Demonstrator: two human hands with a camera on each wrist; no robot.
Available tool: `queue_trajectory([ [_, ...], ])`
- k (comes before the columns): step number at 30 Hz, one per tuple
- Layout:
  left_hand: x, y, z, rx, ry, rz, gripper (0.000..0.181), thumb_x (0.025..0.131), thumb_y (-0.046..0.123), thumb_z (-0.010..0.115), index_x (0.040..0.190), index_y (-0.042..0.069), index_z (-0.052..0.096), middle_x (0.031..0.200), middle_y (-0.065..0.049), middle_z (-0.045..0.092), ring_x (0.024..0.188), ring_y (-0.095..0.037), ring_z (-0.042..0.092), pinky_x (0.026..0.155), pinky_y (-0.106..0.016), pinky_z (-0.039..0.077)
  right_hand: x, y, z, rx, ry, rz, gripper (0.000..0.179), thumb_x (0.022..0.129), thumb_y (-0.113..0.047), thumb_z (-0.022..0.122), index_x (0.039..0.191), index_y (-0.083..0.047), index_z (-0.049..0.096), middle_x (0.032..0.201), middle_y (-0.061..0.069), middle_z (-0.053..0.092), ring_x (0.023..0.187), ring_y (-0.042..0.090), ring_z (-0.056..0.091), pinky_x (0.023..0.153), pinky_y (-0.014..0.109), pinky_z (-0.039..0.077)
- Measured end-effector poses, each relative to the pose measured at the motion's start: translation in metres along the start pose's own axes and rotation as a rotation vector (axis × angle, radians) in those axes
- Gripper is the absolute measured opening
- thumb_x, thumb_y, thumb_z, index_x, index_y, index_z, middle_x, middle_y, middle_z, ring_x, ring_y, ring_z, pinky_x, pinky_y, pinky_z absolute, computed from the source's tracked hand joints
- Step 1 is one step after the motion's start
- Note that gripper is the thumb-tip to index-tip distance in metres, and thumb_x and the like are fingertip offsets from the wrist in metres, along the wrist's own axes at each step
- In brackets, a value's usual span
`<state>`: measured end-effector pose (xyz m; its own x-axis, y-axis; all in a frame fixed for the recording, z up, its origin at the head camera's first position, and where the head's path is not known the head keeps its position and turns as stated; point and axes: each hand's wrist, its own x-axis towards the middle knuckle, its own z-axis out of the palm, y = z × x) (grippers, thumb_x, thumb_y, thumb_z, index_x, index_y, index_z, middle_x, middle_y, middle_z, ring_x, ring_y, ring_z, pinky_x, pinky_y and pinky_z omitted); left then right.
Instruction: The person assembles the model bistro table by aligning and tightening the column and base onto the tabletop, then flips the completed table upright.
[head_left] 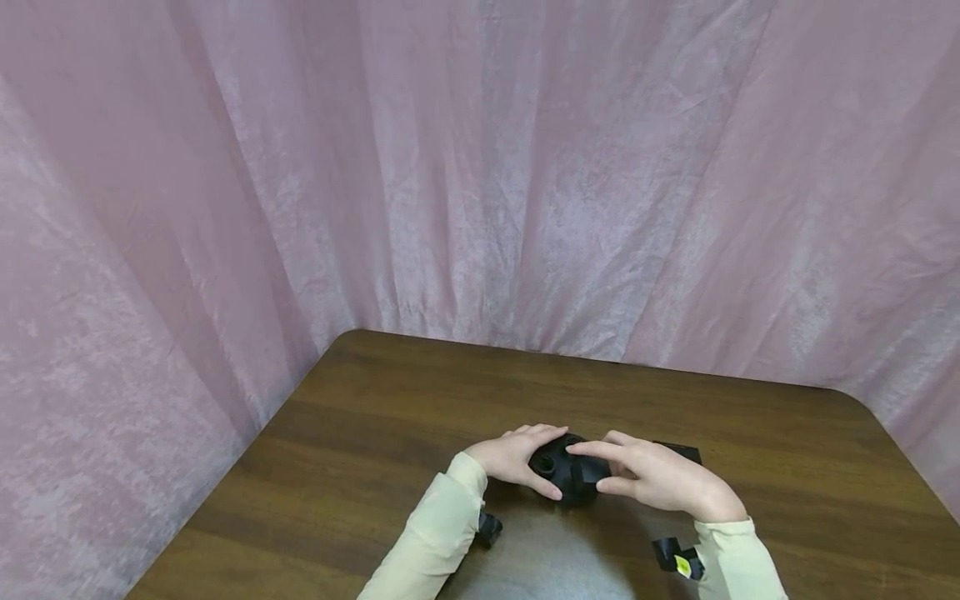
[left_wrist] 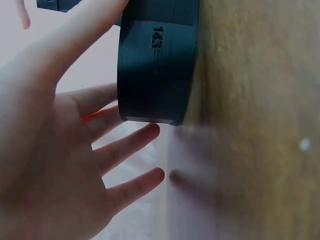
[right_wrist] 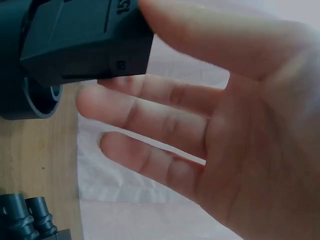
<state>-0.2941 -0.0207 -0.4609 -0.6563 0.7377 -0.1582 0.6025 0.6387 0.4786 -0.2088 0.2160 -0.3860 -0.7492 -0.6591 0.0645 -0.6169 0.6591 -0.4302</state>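
Observation:
A round black plastic part [head_left: 573,497] sits on the table between both hands. Its curved side wall [left_wrist: 157,75] bears the number 143 in the left wrist view. My left hand [head_left: 513,454] holds this part from the left, thumb on the near side and fingers on the far side; the lower fingers spread loosely. On the right, my right hand [head_left: 660,475] pinches a black block-shaped piece [right_wrist: 90,47] with raised markings, at the right of the round part. Its other fingers extend beneath the block. Whether the block is joined to the round part, I cannot tell.
Behind the right hand lies another black object [head_left: 681,452], partly hidden. Black ribbed cylinders [right_wrist: 22,215] show at the lower left of the right wrist view. The brown wooden table [head_left: 420,392] ends at a pink curtain [head_left: 480,167].

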Motion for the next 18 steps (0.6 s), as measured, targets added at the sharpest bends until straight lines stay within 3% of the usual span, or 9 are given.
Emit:
queue_trajectory([
  [8,0.0,-0.002,0.001,0.006,0.021,0.012,0.092,0.079,0.051,0.076,0.153,0.022,0.03,0.155,0.001,0.036,0.142,-0.023,0.036,0.113,-0.048,0.032,0.005,0.0,0.004,0.037,-0.032,0.078,0.051,0.091,-0.043,0.062,0.135,-0.016,0.056,0.092,-0.005,0.051,0.066,-0.005,0.044,0.063,0.019,0.04],
  [11,0.001,-0.002,0.001,0.003,0.025,0.007,0.092,0.078,0.05,0.076,0.153,0.022,0.03,0.154,0.002,0.037,0.141,-0.022,0.037,0.113,-0.047,0.032,0.006,0.001,0.004,0.033,-0.023,0.076,0.054,0.092,-0.042,0.062,0.135,-0.012,0.055,0.098,-0.005,0.054,0.074,-0.003,0.051,0.067,0.021,0.044],
  [15,0.001,-0.002,0.0,-0.003,0.022,-0.003,0.092,0.078,0.05,0.076,0.153,0.022,0.03,0.154,0.003,0.037,0.141,-0.021,0.037,0.113,-0.047,0.032,0.009,0.001,0.006,0.004,0.02,0.058,0.049,0.093,-0.041,0.061,0.13,-0.009,0.058,0.116,-0.002,0.06,0.095,0.01,0.062,0.078,0.029,0.051],
  [18,0.001,-0.002,0.0,-0.003,0.02,-0.006,0.092,0.078,0.051,0.076,0.153,0.023,0.03,0.155,0.003,0.037,0.141,-0.021,0.037,0.113,-0.047,0.032,0.012,0.003,0.009,-0.001,0.046,0.061,0.045,0.093,-0.042,0.061,0.125,-0.011,0.059,0.117,-0.002,0.063,0.099,0.013,0.064,0.081,0.032,0.052],
])
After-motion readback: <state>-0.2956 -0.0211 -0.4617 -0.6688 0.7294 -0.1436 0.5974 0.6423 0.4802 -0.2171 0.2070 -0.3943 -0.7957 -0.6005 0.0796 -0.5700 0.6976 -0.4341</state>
